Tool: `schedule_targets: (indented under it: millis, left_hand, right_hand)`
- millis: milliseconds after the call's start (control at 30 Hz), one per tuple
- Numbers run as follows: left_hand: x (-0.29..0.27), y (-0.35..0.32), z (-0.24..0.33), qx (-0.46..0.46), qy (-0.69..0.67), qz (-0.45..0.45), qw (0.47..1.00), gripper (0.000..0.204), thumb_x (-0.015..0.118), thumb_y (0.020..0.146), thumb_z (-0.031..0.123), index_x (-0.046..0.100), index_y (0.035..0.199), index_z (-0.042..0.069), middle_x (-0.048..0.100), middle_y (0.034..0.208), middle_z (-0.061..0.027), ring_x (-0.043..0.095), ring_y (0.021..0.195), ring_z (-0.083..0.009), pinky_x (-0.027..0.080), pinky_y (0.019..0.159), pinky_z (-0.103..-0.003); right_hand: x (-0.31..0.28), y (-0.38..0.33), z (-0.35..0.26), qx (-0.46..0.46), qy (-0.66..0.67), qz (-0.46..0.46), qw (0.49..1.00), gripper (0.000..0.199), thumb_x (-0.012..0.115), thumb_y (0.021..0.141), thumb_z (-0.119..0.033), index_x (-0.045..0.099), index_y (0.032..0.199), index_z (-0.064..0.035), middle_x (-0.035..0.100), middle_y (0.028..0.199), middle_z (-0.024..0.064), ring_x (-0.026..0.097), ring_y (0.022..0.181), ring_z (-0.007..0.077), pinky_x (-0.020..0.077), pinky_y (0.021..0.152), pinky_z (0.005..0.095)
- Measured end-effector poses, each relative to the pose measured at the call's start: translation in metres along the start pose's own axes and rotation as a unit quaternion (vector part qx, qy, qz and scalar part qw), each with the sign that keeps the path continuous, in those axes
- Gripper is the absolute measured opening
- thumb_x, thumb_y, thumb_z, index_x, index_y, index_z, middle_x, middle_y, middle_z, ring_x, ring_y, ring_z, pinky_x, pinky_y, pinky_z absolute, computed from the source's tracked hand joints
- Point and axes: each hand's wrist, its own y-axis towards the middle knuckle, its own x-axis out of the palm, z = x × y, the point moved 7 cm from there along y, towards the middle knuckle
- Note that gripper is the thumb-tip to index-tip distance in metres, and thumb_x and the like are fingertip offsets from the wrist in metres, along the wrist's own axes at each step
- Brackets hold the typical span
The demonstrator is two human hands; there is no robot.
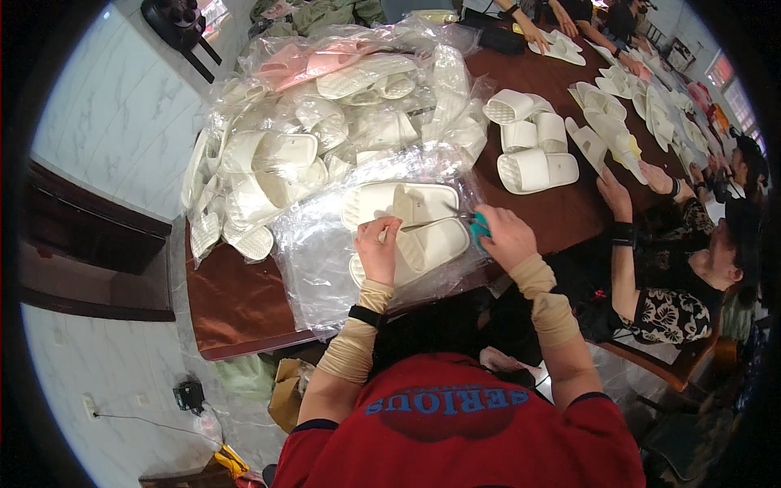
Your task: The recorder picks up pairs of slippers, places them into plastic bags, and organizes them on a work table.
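A pair of white slippers, the far one point(435, 203) and the near one point(443, 244), lies side by side before me on a layer of clear plastic bags point(313, 281). My left hand point(377, 252) is closed in a pinch over the straps; whatever is between thumb and finger is too small to make out. My right hand point(508, 236) grips small scissors point(480, 228) with teal handles. Their dark blades point left, at the end of the slippers.
Bagged white slippers point(268, 163) heap up beyond and left, with a pink bagged pair point(309, 61) on top. Loose white slippers point(537, 171) stand stacked to the right on the brown-covered table point(236, 317). A co-worker's hand point(614, 195) reaches toward more slippers; other people sit farther along.
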Motion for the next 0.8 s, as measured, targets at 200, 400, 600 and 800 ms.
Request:
schedule_targets:
  millis: [200, 400, 600, 800]
  left_hand:
    - [0.003, 0.002, 0.000, -0.036, -0.075, -0.041, 0.996, 0.010, 0.065, 0.085, 0.014, 0.069, 0.086, 0.005, 0.069, 0.080, -0.0027, 0.057, 0.079, -0.0152, 0.045, 0.075, -0.028]
    - [0.004, 0.000, -0.006, -0.034, -0.094, -0.043, 0.994, 0.009, 0.062, 0.088, 0.011, 0.067, 0.089, 0.003, 0.069, 0.081, -0.0040, 0.057, 0.067, -0.0116, 0.046, 0.067, -0.023]
    - [-0.006, 0.011, 0.001, -0.125, -0.358, -0.086, 0.921, 0.012, 0.057, 0.092, 0.011, 0.064, 0.092, 0.002, 0.068, 0.080, -0.0027, 0.052, 0.061, -0.0060, 0.040, 0.056, -0.020]
    - [-0.003, 0.015, -0.021, -0.171, -0.348, -0.083, 0.918, 0.011, 0.058, 0.090, 0.008, 0.064, 0.091, -0.001, 0.065, 0.074, -0.0036, 0.052, 0.060, -0.0057, 0.043, 0.054, -0.020]
  right_hand:
    - [0.032, 0.039, -0.045, -0.048, -0.079, -0.023, 0.995, 0.052, 0.072, 0.068, -0.024, 0.054, 0.115, -0.0087, 0.054, 0.093, 0.0116, 0.051, 0.095, 0.0287, 0.0424, 0.082, 0.0397]
    - [0.053, 0.057, -0.066, -0.108, -0.066, -0.021, 0.992, 0.050, 0.071, 0.070, -0.027, 0.054, 0.113, -0.0089, 0.057, 0.085, 0.0101, 0.057, 0.084, 0.0264, 0.0460, 0.072, 0.0388]
    - [0.036, 0.048, -0.016, 0.003, -0.059, 0.016, 0.998, 0.050, 0.071, 0.071, -0.029, 0.053, 0.113, -0.0104, 0.056, 0.082, 0.0087, 0.058, 0.081, 0.0271, 0.0464, 0.068, 0.0392]
    - [0.028, 0.037, -0.050, -0.069, -0.082, -0.002, 0.994, 0.053, 0.072, 0.069, -0.033, 0.055, 0.113, -0.0095, 0.052, 0.092, 0.0108, 0.051, 0.092, 0.0297, 0.0415, 0.076, 0.0420]
